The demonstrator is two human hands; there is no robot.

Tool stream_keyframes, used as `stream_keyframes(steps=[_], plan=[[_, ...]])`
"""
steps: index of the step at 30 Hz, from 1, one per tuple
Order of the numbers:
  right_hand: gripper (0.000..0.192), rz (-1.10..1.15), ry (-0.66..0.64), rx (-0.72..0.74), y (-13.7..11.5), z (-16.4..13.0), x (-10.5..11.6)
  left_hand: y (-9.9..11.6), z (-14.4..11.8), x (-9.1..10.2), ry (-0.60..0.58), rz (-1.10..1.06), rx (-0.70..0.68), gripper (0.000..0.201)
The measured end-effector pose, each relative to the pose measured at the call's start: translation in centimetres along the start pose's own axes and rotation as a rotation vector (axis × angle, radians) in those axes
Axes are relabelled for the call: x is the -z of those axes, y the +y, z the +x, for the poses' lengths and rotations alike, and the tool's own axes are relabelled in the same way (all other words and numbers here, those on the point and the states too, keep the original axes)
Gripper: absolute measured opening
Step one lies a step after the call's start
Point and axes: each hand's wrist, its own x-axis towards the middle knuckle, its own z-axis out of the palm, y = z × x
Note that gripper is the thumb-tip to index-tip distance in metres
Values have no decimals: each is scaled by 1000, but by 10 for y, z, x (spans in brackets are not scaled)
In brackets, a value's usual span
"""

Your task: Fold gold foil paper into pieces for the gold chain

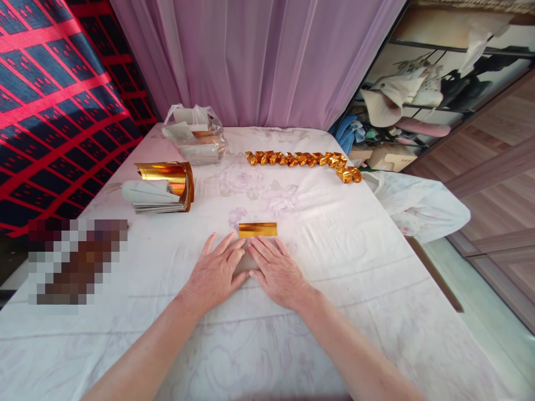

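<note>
On a floral tablecloth (355, 239), the left hand (215, 273) and right hand (281, 274), fingers loosely spread and gripping nothing, rest at a gold foil strip (258, 229).

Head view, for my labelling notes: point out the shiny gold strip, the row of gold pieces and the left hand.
Shiny gold strip (258, 229): head view, middle of its face.
Row of gold pieces (301, 160): head view, a piece near its middle.
Left hand (214, 272): head view, its back.
</note>
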Motion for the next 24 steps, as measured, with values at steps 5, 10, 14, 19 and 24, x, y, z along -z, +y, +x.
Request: stream_keyframes(steps=[5, 10, 14, 19, 24], plan=[[60, -76, -21, -54, 9, -5, -5, -1, -2, -2, -10, -7, 35, 31], [64, -121, -24, -198, 23, -13, -2, -4, -3, -5, -27, -1, 59, 31], [65, -124, -26, -208, 24, -15, -1, -1, -1, -5, -3, 53, 64, 33], [68, -126, -54, -214, 21, -13, 1, 18, 10, -6, 71, 159, 44, 38], [68, -112, -72, -224, 20, -11, 3, 30, 22, -19, 62, 176, 34, 41]])
